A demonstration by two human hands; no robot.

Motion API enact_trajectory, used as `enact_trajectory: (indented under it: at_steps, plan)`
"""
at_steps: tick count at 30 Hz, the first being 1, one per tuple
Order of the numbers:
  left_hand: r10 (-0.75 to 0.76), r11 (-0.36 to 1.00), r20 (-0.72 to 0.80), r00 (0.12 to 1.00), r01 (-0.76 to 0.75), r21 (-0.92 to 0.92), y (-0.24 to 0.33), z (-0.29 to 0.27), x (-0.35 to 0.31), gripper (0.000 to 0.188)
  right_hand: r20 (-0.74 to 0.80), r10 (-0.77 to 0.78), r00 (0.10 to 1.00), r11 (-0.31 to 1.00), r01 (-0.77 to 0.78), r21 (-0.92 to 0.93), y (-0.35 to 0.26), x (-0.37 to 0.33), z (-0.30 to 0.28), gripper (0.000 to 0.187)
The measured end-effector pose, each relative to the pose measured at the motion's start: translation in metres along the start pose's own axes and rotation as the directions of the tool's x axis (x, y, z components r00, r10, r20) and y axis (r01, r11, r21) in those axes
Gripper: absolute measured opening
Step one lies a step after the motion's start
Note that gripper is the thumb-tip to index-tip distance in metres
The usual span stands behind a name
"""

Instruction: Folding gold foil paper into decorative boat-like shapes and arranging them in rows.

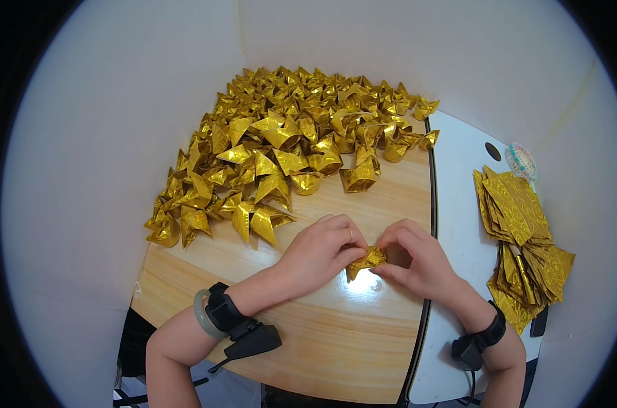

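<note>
Between my two hands, a small piece of folded gold foil paper point(371, 259) is held just above the wooden tabletop. My left hand point(320, 253) pinches its left side with thumb and fingers, and a ring shows on one finger. At the other side my right hand point(419, 262) grips the paper between thumb and fingertips. Part of the paper is covered by my fingers. Beyond my hands spreads a large heap of folded gold paper ingots point(274, 153), with pointed ends and rounded middles.
On the white table point(451, 180) to the right lie stacks of flat gold paper pieces point(516, 211). A round pale beaded item point(521, 161) sits behind them, near a dark oval hole point(492, 151). A dark seam separates this table from the wooden tabletop point(335, 340). Pale walls enclose the sides and back.
</note>
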State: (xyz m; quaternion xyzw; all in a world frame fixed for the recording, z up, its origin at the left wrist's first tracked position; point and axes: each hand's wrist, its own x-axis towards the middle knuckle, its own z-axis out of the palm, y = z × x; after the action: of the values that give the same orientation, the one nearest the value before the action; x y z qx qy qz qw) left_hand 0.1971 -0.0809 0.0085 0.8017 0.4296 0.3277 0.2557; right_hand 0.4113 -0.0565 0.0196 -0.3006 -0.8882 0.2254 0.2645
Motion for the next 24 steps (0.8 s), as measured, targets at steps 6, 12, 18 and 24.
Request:
enact_trajectory:
  at_steps: [6, 12, 18, 24]
  plan:
    - [-0.014, 0.999, -0.035, 0.999, 0.016, 0.046, 0.004, 0.002, -0.001, 0.022, -0.015, 0.085, 0.996, 0.994, -0.086, -0.065, 0.001, 0.001, 0.000, 0.041]
    - [-0.156, 0.986, 0.083, 0.984, 0.160, -0.046, 0.010, -0.002, 0.001, 0.022, 0.028, 0.215, 0.976, 0.956, -0.216, 0.199, -0.003, -0.001, 0.002, 0.034]
    - [-0.256, 0.809, 0.110, 0.961, 0.275, -0.520, 0.012, 0.004, 0.002, 0.018, 0.137, 0.384, 0.913, 0.768, -0.398, 0.501, -0.005, -0.002, 0.003, 0.019]
    - [-0.396, 0.621, 0.332, 0.856, 0.516, -0.590, 0.017, -0.006, 0.005, 0.017, 0.167, 0.453, 0.876, 0.610, -0.441, 0.658, -0.009, 0.000, -0.003, 0.015]
